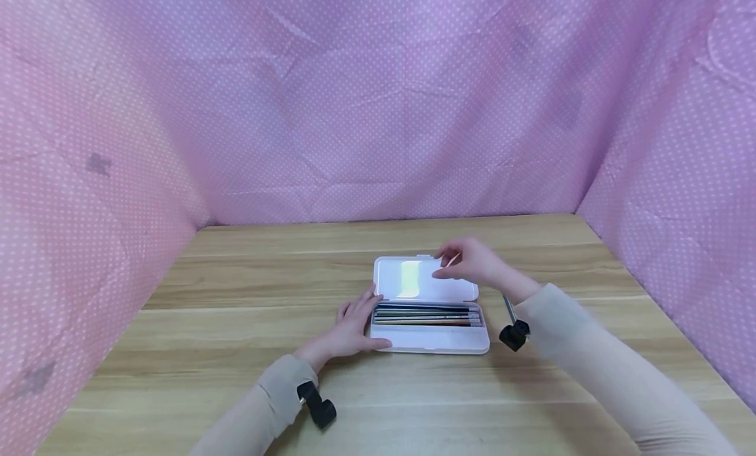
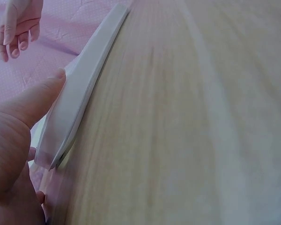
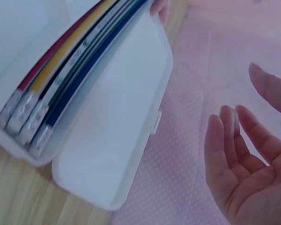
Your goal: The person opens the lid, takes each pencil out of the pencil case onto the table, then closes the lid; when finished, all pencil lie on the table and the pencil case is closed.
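A white plastic pencil case [image 1: 430,339] lies open on the table, its lid [image 1: 390,279] folded back on the far side. Several pencils [image 1: 422,315] lie side by side in it, their eraser ends to the right; red, yellow, white and dark blue ones show in the right wrist view. My left hand [image 1: 351,330] holds the case's left end, thumb [image 2: 44,96] on the front wall and fingers along the side near the hinge. Above the right part of the lid hovers my right hand [image 1: 469,262], fingers loosely bent, with nothing in it.
The wood-grain table [image 1: 248,298] spreads around the case on all sides. Pink cloth with white dots [image 1: 378,115] hangs behind the table and along both sides. A black clamp-like mount [image 1: 319,407] sits at the left wrist, another mount [image 1: 514,336] at the right.
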A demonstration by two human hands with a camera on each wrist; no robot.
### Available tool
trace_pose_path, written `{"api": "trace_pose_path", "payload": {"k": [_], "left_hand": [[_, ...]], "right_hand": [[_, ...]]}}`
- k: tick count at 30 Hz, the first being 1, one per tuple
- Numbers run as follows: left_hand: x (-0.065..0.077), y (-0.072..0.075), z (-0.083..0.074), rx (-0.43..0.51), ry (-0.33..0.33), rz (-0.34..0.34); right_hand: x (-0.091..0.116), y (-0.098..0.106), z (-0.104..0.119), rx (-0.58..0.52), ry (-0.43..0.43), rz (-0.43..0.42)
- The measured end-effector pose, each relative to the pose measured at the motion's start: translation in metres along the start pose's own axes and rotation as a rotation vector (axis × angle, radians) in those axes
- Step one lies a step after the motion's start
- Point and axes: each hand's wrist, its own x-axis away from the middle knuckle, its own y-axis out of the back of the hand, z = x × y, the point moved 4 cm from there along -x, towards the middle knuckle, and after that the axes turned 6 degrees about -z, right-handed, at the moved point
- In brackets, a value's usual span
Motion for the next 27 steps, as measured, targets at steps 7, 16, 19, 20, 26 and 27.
{"api": "trace_pose_path", "payload": {"k": [7,16,19,20,26,27], "left_hand": [[0.002,0.000,0.002,-0.003,0.031,0.013],[-0.004,-0.002,-0.001,-0.020,0.011,0.017],[-0.005,-0.002,0.000,-0.017,0.014,0.019],[-0.005,-0.002,-0.001,-0.016,0.016,0.020],[-0.002,0.000,-0.001,-0.010,0.009,0.010],[-0.001,0.000,-0.001,-0.010,0.007,0.007]], "right_hand": [[-0.003,-0.031,0.011,0.020,0.057,0.090],[0.011,-0.072,0.000,0.112,0.135,0.298],[0.014,-0.076,-0.004,0.135,0.141,0.324],[0.014,-0.077,-0.004,0.153,0.158,0.326],[0.016,-0.082,0.000,0.321,0.308,0.283],[0.015,-0.083,0.000,0.335,0.316,0.277]]}}
